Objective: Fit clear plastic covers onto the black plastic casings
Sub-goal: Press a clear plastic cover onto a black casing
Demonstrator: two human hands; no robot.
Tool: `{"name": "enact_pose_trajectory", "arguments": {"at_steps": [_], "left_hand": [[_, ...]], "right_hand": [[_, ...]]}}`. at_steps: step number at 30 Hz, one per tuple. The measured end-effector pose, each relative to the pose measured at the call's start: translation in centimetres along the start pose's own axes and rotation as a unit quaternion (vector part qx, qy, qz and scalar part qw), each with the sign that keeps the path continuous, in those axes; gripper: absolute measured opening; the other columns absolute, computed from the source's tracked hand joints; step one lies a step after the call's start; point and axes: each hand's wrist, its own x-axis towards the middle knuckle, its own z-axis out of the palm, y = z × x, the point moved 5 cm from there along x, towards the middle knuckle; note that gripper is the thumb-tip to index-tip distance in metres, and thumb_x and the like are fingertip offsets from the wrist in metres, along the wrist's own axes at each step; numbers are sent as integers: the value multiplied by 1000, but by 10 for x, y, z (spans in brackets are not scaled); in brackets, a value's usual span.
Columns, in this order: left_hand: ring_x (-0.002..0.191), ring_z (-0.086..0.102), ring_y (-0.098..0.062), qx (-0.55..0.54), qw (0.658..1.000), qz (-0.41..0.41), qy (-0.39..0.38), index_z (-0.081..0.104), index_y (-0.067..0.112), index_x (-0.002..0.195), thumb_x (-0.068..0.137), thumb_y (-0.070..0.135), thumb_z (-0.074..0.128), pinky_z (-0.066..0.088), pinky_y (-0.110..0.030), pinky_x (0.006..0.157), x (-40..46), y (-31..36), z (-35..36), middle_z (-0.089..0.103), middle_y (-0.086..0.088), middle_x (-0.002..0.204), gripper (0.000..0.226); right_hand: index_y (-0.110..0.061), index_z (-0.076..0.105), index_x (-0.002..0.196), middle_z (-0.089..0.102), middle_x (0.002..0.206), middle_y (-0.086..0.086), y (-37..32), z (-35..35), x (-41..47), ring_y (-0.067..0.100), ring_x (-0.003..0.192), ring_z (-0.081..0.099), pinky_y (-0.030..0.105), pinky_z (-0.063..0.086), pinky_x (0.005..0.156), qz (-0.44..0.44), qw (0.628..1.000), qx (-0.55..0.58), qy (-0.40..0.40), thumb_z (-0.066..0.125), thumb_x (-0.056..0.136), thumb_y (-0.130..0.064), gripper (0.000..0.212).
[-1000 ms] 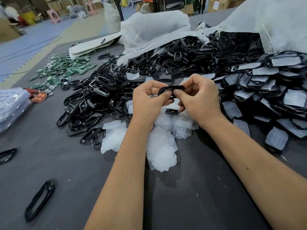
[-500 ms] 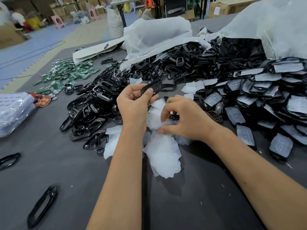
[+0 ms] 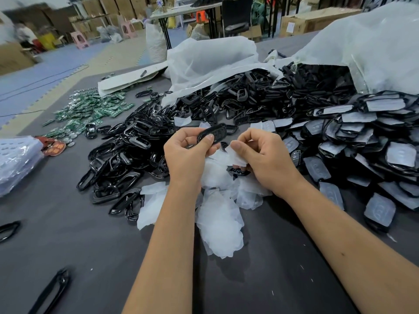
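My left hand (image 3: 188, 155) pinches a black plastic casing (image 3: 214, 133) with button holes, held up above the table. My right hand (image 3: 264, 157) pinches a clear plastic cover (image 3: 237, 156) just to the right of the casing, a small gap apart from it. Beneath both hands lies a heap of loose clear covers (image 3: 217, 214), with one black casing (image 3: 238, 172) lying on it. A large pile of bare black casings (image 3: 140, 150) spreads to the left and behind. Casings with covers on them (image 3: 353, 141) are stacked at the right.
Green circuit boards (image 3: 90, 112) lie at the back left. White plastic bags (image 3: 215, 57) sit behind the piles. A clear bag (image 3: 15, 159) is at the left edge. Loose black frames (image 3: 52, 291) lie near the front left on the grey table (image 3: 90, 245).
My right hand let go of the casing, dipped into the cover heap and came up pinching a clear cover. My left hand kept the casing and turned it face-up.
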Motion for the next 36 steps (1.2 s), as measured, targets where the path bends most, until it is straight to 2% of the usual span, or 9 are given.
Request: {"name": "enact_pose_trajectory", "arguments": {"at_steps": [4,9,13,17,21,24,30,34,36], "left_hand": [[60,73,-19,0,1000,-3,1,70,4,92,87,-10,74,63,-29,69,-1,0,0,64,7,58,16],[59,72,-18,-4,1000,-2,8,69,3,93,87,-11,73,62,-28,69,0,1,0,60,10,54,16],[59,72,-20,-13,1000,-6,16,69,3,93,87,-11,73,62,-28,68,-1,0,0,61,6,57,16],[58,72,-19,-10,1000,-6,19,69,5,91,87,-11,73,61,-27,67,0,-1,0,59,10,54,16],[57,71,-18,-14,1000,-4,18,69,4,91,87,-10,73,63,-30,70,0,-1,0,56,10,53,15],[59,72,-20,-9,1000,-5,18,69,5,92,87,-9,74,61,-28,68,0,-1,-1,57,11,53,15],[60,72,-19,-6,1000,-7,12,69,6,91,87,-10,74,62,-29,70,-1,-1,0,56,12,52,17],[61,73,-19,-3,1000,-11,9,70,3,95,87,-10,73,63,-30,72,-1,-2,1,61,9,55,16],[62,73,-20,-2,1000,-15,8,71,2,98,87,-10,73,63,-29,72,-1,-2,1,63,9,57,17]], "right_hand": [[-9,66,83,56,57,-16,0,4,-2,5,54,62,25,59,56,27,1000,8,-12,64,103,-29,28],[-9,68,83,60,72,-5,-11,2,-1,6,67,51,24,42,66,-45,993,-110,6,64,103,-30,29],[-9,65,83,64,61,1,-11,-2,-3,3,52,55,19,42,59,-30,996,-79,40,62,105,-25,27],[-16,60,80,53,51,-15,-10,-5,-3,4,48,51,14,36,54,-11,994,-84,65,58,107,-23,28],[-17,40,66,37,56,-10,-15,-1,-3,8,54,34,30,31,57,-7,992,-113,48,47,111,-31,48],[-16,34,61,35,54,-4,-18,2,-5,24,52,42,38,34,55,-19,993,-110,40,48,109,-39,55],[-12,50,75,49,59,-1,-11,0,-2,21,53,53,34,44,54,-18,996,-82,36,54,109,-31,39],[-9,60,89,58,62,-3,-3,-1,-2,4,46,51,18,42,48,15,999,-29,33,58,106,-16,19],[-13,62,96,64,70,0,-2,-2,-2,8,50,54,23,46,51,19,999,-7,27,62,102,-7,8]]}}
